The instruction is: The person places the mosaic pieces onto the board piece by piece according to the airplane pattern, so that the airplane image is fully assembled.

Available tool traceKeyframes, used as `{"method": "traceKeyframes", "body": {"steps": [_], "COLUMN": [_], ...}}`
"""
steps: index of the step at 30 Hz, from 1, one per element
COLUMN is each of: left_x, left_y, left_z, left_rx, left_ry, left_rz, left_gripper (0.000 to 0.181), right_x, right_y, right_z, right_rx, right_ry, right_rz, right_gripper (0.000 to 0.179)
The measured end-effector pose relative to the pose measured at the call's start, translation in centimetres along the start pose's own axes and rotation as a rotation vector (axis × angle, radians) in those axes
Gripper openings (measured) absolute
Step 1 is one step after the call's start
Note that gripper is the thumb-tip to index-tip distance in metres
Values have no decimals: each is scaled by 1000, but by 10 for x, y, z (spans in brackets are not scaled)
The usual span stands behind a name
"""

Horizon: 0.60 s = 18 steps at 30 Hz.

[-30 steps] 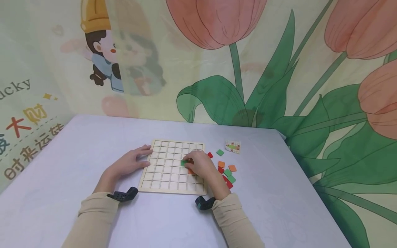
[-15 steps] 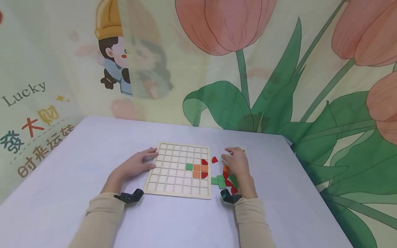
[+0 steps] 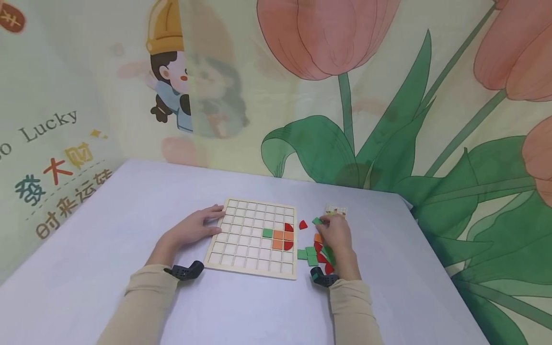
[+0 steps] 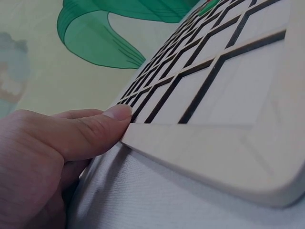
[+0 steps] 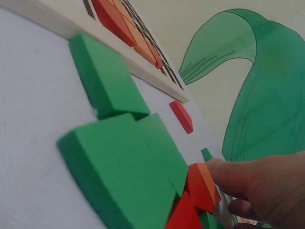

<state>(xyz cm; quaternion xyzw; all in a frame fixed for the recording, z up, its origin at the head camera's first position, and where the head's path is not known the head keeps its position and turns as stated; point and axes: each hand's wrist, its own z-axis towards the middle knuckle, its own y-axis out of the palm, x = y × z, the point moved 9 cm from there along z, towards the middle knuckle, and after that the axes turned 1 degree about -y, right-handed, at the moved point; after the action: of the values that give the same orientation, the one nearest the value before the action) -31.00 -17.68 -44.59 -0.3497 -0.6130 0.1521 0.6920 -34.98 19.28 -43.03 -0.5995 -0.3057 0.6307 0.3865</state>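
Observation:
A wooden grid board [image 3: 241, 268] lies on the white table. Set in its right half are a green square tile [image 3: 267, 233], several orange square tiles and red rounded tiles. My left hand [image 3: 194, 226] rests against the board's left edge, fingers and thumb spread; the thumb [image 4: 112, 119] touches the rim in the left wrist view. My right hand [image 3: 338, 233] is over the loose pieces to the board's right, pinching a green tile [image 3: 316, 221] at the fingertips. In the right wrist view that tile [image 5: 206, 154] shows just past the thumb, mostly hidden.
Loose green tiles [image 3: 311, 256] lie in a pile with red pieces [image 3: 329, 268] and an orange tile [image 3: 318, 238]. One red piece [image 3: 303, 224] lies apart near the board. A small printed pattern card [image 3: 338, 209] is behind my right hand.
My right hand has left the board for the pieces at its right and now pinches a green tile there. A green tile stays behind on the board. The left hand holds its place.

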Motion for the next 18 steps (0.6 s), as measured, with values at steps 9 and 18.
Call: {"method": "traceKeyframes", "body": {"steps": [9,18], "left_x": [3,3], "left_y": [0,1], "left_z": [0,2], "left_rx": [-3,-9], "left_ry": [-14,-32], "left_rz": [35,50], "left_gripper": [58,59], "right_x": [-1,3], "right_y": [0,-2], "right_z": [2,0], "right_rx": [-1,-8], "right_ry": [-6,37], "right_rz": [-8,-4], "right_gripper": [36,36]}}
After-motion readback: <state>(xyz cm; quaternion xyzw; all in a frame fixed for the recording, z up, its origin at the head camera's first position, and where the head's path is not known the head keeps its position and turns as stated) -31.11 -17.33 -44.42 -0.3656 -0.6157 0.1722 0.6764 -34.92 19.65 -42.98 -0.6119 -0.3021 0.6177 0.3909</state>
